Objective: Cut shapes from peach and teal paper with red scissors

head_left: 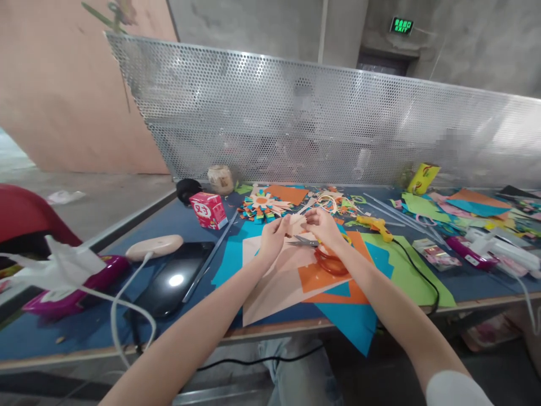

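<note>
Between my two hands is a small pale paper piece [297, 224] with a fringed edge. My left hand [274, 234] pinches its left side, and my right hand [322, 225] grips the right side with bent fingers. Just below my fingers lie scissors [305, 241] with metal blades; orange loops near my right wrist [332, 260] look like their handles. Under them are sheets of pale pink paper [266, 299], orange paper [310, 279] and blue paper [355, 324]. Beyond my hands sits a fringed paper flower [261, 202] in several colours.
A yellow glue gun [375, 225] with a black cord lies to the right on green paper [416, 276]. At left are a phone [180, 279], a white corded device [154, 246], a tissue pack [71, 276] and a pink box [208, 211]. A perforated metal panel [270, 118] borders the back.
</note>
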{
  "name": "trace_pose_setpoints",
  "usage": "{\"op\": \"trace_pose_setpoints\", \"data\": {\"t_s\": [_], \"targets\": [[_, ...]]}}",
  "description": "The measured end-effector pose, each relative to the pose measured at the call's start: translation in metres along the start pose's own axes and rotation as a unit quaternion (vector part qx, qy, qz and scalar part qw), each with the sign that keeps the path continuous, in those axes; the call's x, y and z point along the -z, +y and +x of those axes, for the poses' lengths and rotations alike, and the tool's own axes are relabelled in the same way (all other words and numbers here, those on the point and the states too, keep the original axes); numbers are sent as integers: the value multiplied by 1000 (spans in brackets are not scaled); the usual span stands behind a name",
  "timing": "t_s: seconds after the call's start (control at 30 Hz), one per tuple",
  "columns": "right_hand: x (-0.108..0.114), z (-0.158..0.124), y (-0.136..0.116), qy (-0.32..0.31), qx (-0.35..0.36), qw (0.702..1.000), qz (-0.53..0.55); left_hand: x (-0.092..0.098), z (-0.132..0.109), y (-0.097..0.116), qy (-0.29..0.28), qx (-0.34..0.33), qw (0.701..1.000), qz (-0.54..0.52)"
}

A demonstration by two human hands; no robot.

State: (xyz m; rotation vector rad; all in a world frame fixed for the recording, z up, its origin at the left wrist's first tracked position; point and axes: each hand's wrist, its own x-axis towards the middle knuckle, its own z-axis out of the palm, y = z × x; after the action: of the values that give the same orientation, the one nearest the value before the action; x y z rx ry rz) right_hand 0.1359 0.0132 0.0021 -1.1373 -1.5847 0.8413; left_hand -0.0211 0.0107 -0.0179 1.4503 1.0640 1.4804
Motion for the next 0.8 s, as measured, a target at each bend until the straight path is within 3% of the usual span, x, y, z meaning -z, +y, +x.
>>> {"op": "trace_pose_setpoints", "data": {"t_s": [0.2, 0.4, 0.6, 0.8], "targets": [[7, 1, 7, -27, 2, 998, 50, -3, 1, -4, 22, 51, 998, -41], [12, 0, 4, -73, -1, 994, 76, -4, 1, 1, -24, 89, 995, -49], [14, -3, 1, -84, -10, 993, 80, 8, 9, -4, -46, 22, 997, 52], [13, -3, 6, -60, -31, 996, 55, 14, 11, -4, -62, -34, 978, 195]]}}
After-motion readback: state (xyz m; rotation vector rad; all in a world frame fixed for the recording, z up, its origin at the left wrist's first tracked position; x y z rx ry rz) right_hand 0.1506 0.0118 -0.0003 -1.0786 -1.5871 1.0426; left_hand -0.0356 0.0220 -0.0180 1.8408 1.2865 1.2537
